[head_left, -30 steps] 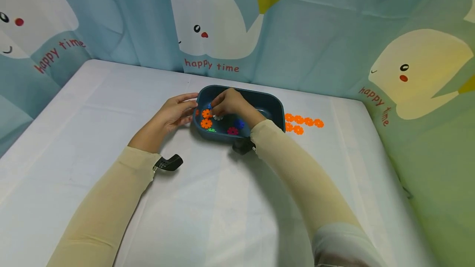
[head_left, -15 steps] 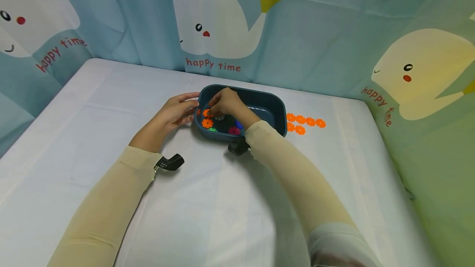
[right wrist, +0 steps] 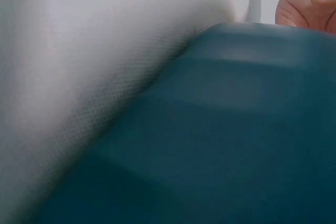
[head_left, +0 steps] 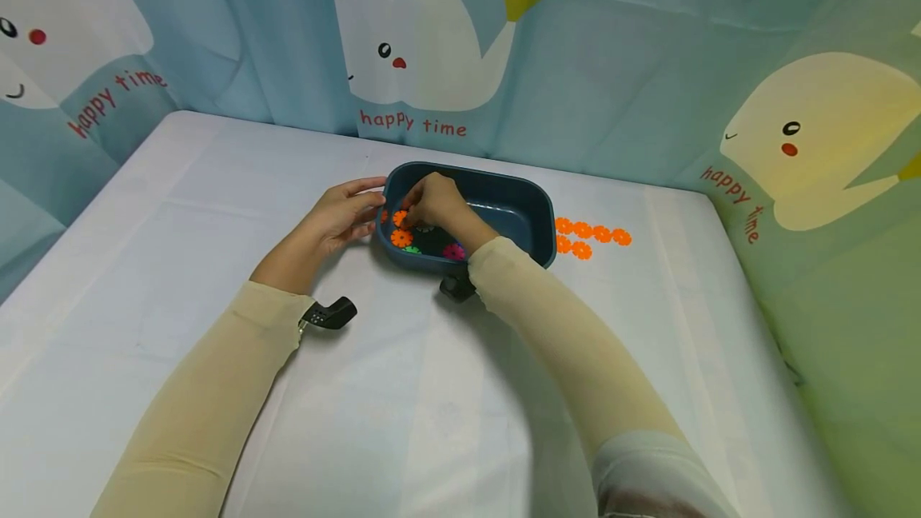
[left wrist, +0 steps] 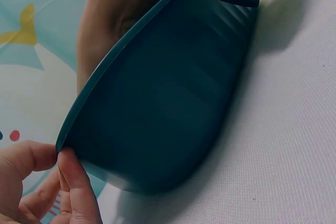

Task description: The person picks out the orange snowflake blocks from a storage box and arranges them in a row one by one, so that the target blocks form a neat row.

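Note:
A dark blue-green plastic basin (head_left: 512,222) stands near the table's far side, with several flower-shaped plastic pieces at its left end. My left hand (head_left: 338,218) holds the basin's left rim; in the left wrist view the thumb and a finger (left wrist: 79,184) pinch that rim. Inside the basin, my right hand (head_left: 435,200) reaches down with bent fingers. Its fingertips overlap an orange flower piece (head_left: 399,219), and I cannot tell if they grip it. Close by lie another orange flower piece (head_left: 401,238), a green piece (head_left: 412,249) and a magenta piece (head_left: 454,251).
Right of the basin, several orange flower pieces (head_left: 601,236) lie in two rows on the white table (head_left: 403,390). A printed curtain (head_left: 619,86) hangs behind the table. Black wrist devices (head_left: 332,313) stick out from the sleeves, the right one close to the basin's front wall.
My right hand and forearm have shifted slightly left, with the fingertips now over the upper orange piece. The blue piece is now hidden behind the right wrist. My left hand stays on the rim.

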Demonstrator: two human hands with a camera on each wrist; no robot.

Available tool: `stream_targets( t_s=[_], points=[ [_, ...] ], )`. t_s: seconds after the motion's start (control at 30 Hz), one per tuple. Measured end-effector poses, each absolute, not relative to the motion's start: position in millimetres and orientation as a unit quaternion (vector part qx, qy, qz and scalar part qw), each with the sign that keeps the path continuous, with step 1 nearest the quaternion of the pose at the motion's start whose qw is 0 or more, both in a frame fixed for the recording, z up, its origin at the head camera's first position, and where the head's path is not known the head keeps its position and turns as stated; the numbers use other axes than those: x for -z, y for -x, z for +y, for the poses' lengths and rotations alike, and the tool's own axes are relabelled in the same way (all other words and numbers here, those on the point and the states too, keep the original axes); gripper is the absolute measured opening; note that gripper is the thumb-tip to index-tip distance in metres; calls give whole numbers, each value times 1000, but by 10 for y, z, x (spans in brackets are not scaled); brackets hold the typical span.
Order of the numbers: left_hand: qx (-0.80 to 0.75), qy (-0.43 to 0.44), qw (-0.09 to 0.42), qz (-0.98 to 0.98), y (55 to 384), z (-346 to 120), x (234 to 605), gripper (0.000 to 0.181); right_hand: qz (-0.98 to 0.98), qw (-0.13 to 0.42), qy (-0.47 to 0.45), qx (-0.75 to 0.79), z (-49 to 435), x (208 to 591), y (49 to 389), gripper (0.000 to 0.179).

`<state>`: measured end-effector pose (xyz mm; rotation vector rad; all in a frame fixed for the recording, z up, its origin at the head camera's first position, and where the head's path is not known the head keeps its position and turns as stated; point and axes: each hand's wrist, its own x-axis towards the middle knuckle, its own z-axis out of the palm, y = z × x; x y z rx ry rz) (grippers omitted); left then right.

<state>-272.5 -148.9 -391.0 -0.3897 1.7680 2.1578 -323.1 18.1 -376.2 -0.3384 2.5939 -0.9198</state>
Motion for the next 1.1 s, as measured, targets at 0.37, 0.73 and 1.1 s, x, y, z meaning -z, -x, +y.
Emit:
stream_targets(
  t_s=[0.37, 0.73, 1.1],
  points=[
    [-753, 137, 158, 624, 2732, -1486, 3919, 49, 922, 173, 120, 326, 166, 3789, 3231, 22],
    [-753, 131, 159, 624, 2726, -1493, 3914, 49, 918, 174, 116, 337, 167, 3784, 3225, 18],
    [-754, 127, 161, 624, 2721, -1495, 3916, 50, 916, 178, 119, 340, 171, 3775, 3221, 17]
  ],
)
